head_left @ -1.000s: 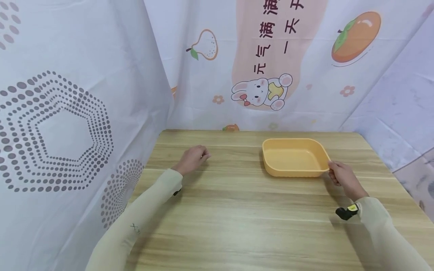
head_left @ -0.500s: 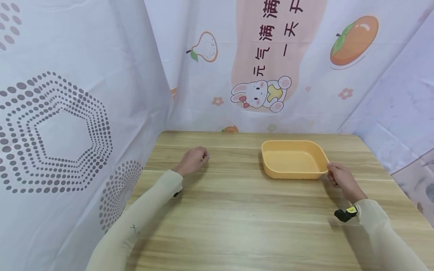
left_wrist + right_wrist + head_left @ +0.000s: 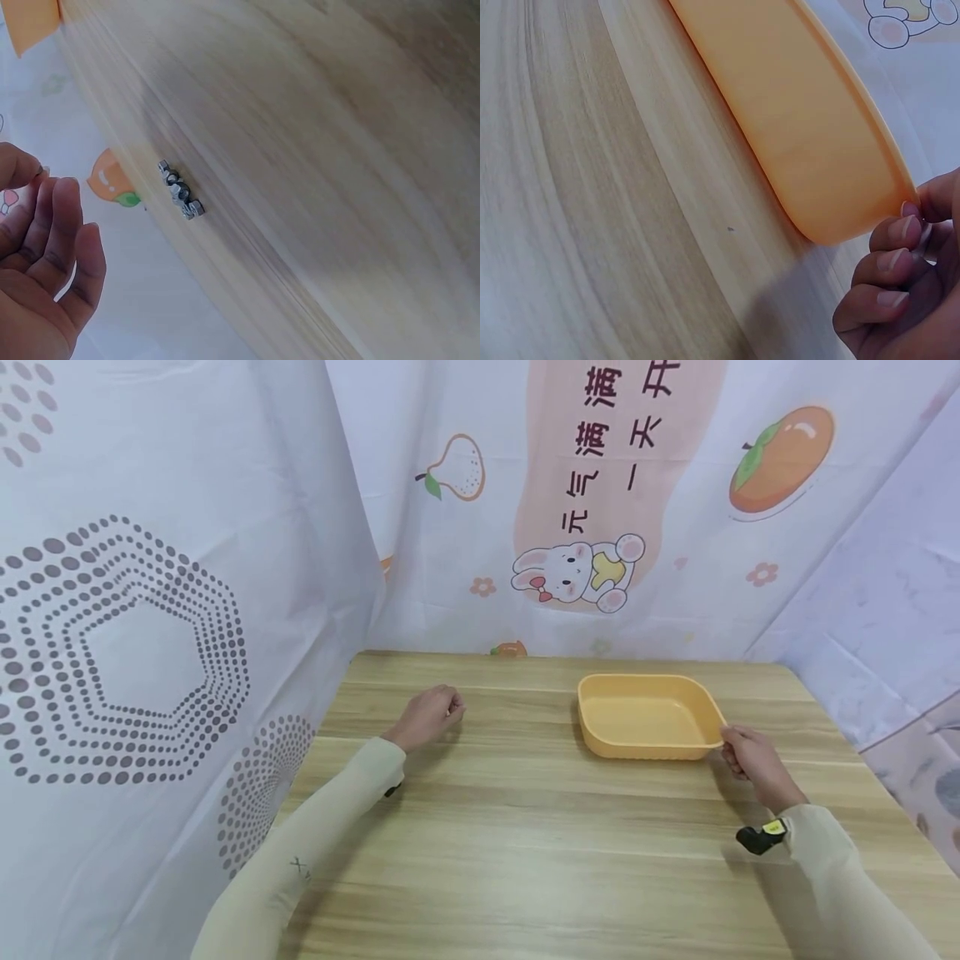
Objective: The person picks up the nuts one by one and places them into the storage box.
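Note:
A shallow yellow-orange plastic tray (image 3: 648, 752) sits on the wooden tabletop at the back right, and nothing shows inside it. My right hand (image 3: 761, 764) pinches its near right corner at the rim between thumb and index finger, the other fingers curled below, as the right wrist view shows. Over at the left, my left hand (image 3: 427, 717) hovers near the table with loosely curled fingers, thumb tip close to the index fingertip. No object shows in it. Several small metal nuts (image 3: 180, 191) lie in a short row on the table by that hand; the head view does not show them.
Printed cloth (image 3: 450, 552) hangs behind the table's far edge. Another cloth sheet (image 3: 150, 652) with dotted hexagons closes off the left side. Bare wood (image 3: 525, 827) stretches between the two arms. A black wrist device (image 3: 761, 837) sits at the right cuff.
The head view has tilted up slightly, so the scene sits a little lower. Both hands and the tray otherwise keep nearly the same places.

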{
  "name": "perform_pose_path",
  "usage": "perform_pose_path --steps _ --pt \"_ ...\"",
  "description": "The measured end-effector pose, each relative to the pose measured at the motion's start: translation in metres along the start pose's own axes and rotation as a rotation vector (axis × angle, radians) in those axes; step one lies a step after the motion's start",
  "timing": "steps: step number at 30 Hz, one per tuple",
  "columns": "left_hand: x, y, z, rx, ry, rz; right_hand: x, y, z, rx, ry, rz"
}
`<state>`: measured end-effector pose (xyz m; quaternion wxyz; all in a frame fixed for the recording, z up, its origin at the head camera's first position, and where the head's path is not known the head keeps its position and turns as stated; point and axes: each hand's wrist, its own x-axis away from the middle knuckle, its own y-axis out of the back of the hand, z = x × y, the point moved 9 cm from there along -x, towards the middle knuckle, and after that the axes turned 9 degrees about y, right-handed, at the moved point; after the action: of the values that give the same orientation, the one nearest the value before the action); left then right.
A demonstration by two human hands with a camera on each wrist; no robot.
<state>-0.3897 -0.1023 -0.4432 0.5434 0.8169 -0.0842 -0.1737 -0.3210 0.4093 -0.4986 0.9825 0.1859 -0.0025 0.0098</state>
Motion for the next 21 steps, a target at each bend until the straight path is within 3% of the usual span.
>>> perform_pose_path --steps 6,21 --pt "0.0 0.0 -0.002 0.027 0.021 0.004 0.0 -0.001 -0.001 0.018 0.0 -0.008" --pt "-0.004 0.001 -0.016 0.075 0.001 -0.012 0.001 0.002 -0.001 0.016 0.008 -0.033"
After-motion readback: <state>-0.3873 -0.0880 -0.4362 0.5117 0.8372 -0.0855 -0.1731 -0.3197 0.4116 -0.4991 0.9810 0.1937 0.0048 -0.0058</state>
